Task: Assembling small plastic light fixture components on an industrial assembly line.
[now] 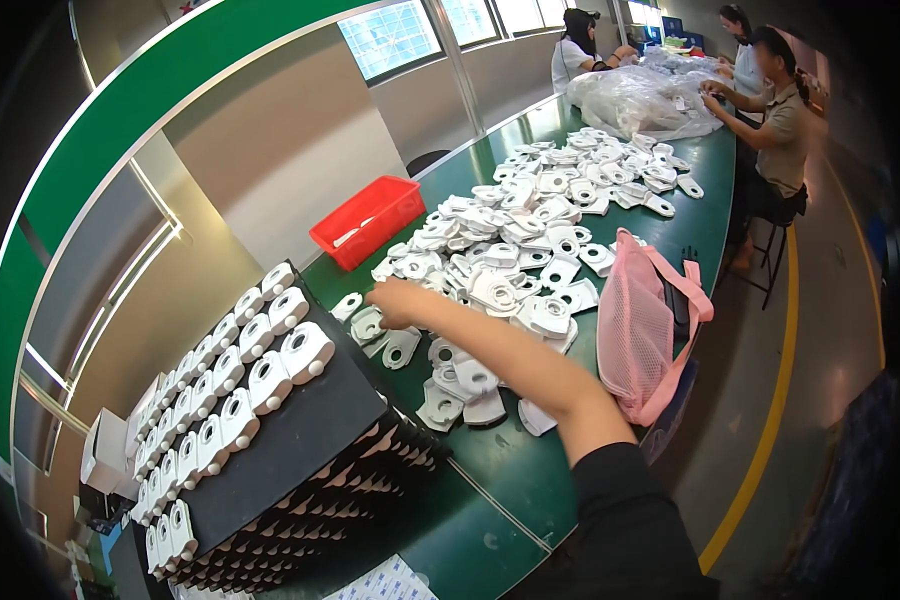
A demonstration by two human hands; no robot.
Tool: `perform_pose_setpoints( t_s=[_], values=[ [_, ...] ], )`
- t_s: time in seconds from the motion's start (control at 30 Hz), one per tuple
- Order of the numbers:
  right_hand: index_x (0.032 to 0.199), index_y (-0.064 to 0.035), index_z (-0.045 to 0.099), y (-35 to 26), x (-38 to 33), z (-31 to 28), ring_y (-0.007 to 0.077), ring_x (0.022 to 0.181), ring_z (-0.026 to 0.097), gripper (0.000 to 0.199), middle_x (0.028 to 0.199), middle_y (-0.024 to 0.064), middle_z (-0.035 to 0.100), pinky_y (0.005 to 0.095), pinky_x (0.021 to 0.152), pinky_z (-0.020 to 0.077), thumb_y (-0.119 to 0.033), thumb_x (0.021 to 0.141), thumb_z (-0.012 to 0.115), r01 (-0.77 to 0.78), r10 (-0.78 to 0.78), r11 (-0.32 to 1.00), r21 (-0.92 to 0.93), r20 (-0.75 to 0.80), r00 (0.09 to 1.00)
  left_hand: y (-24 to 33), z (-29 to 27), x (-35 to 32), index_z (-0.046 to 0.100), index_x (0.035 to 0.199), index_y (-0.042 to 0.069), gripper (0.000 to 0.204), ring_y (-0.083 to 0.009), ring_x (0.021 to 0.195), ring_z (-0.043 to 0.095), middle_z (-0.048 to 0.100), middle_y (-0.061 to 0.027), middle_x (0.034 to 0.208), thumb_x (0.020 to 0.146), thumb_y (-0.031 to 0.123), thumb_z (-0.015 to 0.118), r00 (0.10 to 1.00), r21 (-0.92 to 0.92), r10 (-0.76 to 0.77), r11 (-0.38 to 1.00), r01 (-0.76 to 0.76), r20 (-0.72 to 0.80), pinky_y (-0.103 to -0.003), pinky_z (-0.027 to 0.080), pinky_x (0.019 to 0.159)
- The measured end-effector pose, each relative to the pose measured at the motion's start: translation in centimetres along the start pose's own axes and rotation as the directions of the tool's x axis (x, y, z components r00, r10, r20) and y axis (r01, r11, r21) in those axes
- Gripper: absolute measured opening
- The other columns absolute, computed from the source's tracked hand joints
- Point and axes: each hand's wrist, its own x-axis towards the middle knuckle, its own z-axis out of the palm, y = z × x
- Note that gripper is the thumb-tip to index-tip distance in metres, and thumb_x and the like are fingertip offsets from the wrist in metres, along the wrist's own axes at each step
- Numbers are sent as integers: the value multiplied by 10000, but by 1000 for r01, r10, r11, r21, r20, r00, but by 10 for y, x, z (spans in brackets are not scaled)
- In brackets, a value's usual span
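My right arm stretches across the green table, and my right hand (397, 302) is at the near left edge of a big heap of white plastic parts (495, 290). Each part is flat, with a rounded end and a round hole. The fingers are curled down and closed on one white plastic part (366, 324), though the hand partly hides the grip. Just left of it lies another loose part (347, 306). A tall stack of black trays (315, 425) stands close by, its top bearing rows of similar white parts (238, 418). My left hand is out of view.
A red plastic bin (368, 222) stands behind the trays. On the table's right edge sits a pink mesh bag (635, 330). Farther back are clear plastic bags (650, 100) and several people at work. A printed sheet (385, 582) lies at the near edge.
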Motion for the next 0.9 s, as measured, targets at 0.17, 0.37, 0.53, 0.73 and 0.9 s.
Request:
perform_pose_setpoints(
  t_s=[0.17,0.37,0.53,0.73,0.9],
  values=[
    [1139,-149,531,-2,72,66,258,1145,419,505,1201,64,481,438,885,406,-325,685,663,-79,82,996,36,-72,994,-27,16,3,533,957,-68,212,-338,746,544,562,-237,835,844,97,462,996,-87,33,995,-41,-86,-384,451,673],
    [1160,-222,547,-3,104,81,251,1181,396,550,1239,38,494,437,897,371,-487,683,604,-186,177,980,76,107,978,-8,9,0,515,971,-83,227,-337,745,550,557,-244,852,856,91,425,990,-97,27,994,-41,-137,-372,478,625],
    [1007,-182,649,7,92,73,219,1080,503,432,1099,40,596,382,878,383,-486,702,612,-169,174,985,-38,208,963,-3,0,-3,500,983,-96,240,-336,743,555,553,-249,865,866,86,395,990,-96,35,994,-48,-137,-363,500,585],
    [862,-140,673,6,51,35,233,937,581,301,946,78,638,394,863,395,-347,645,662,-80,117,987,-136,286,951,-2,-1,-3,484,990,-91,238,-293,730,550,526,-224,871,869,102,415,988,-392,-152,911,129,-29,-316,502,544],
    [855,-65,661,-6,32,-15,237,840,624,326,938,95,643,385,757,471,-200,562,713,-53,200,950,-306,472,859,-3,2,-4,491,997,-90,253,-306,739,552,537,-229,863,869,122,437,983,-399,-183,902,162,-15,-333,489,562]
  ],
)
